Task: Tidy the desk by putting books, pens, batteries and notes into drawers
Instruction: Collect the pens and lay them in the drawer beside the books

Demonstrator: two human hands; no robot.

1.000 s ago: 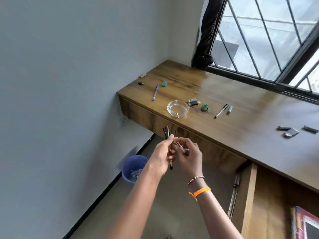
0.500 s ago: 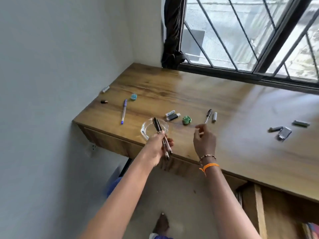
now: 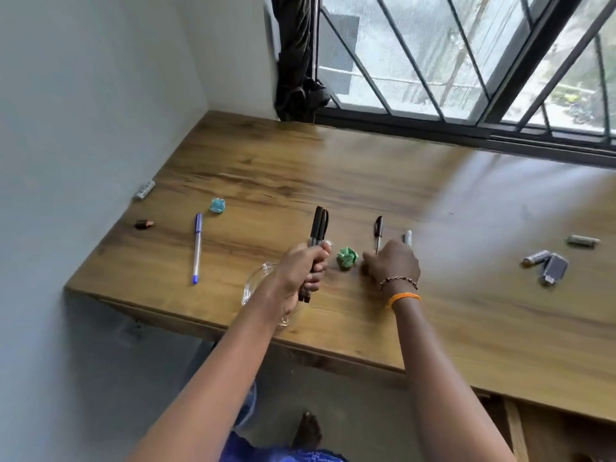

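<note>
Two black pens point(image 3: 317, 228) stand upright in the left hand point(image 3: 301, 278), whose grip is clamped round their barrels above the front part of the bench point(image 3: 333, 168); they count as gathered but not yet stowed, since no drawer interior shows here. The right hand point(image 3: 391, 266) rests knuckles-up on the bench, fingers curled down at the near end of a black-capped pen point(image 3: 378, 233); whether that grip has closed on it cannot be told. Much is left, by the look of it: a blue pen point(image 3: 197, 248) lies toward the left edge; a grey marker point(image 3: 408, 237) lies just beside the right hand; a crumpled green note point(image 3: 347, 258) sits between the two hands, and a bluish one point(image 3: 218, 205) farther back on the left. Batteries are scattered: a pale battery point(image 3: 144, 190) and a dark battery point(image 3: 144, 224) near the left edge, a grey cluster point(image 3: 546, 261) near the right edge. A glass dish point(image 3: 256, 285) sits at the front edge, partly hidden by the left wrist. No books are in sight.
</note>
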